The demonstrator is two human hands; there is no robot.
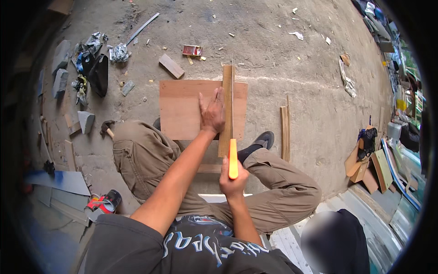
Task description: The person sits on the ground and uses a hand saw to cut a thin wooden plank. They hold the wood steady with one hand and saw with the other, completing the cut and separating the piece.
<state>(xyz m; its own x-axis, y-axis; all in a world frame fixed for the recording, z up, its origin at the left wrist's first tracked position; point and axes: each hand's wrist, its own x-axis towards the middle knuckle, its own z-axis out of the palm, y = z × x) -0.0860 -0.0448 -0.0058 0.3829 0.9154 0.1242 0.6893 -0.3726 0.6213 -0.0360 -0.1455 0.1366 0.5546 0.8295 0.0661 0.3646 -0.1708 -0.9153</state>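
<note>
My left hand (213,112) lies with its fingers stretched out on a flat wooden board (179,110), its finger side against a narrow wooden strip (226,98). The strip crosses the right part of the board and sticks out past its near and far edges. My right hand (232,182) is wrapped round the yellow and red handle of a handsaw (233,157). The saw's thin blade points away from me, edge-on along the strip's right side. Whether its teeth have cut into the wood I cannot tell.
My bent legs flank the board. Wooden slats (285,132) lie to the right, a hammer (107,129) beside my left knee. A wood block (171,66) and small red box (192,50) lie beyond. Left is a red and black can (107,202); a dark-clothed person (353,242) shows lower right.
</note>
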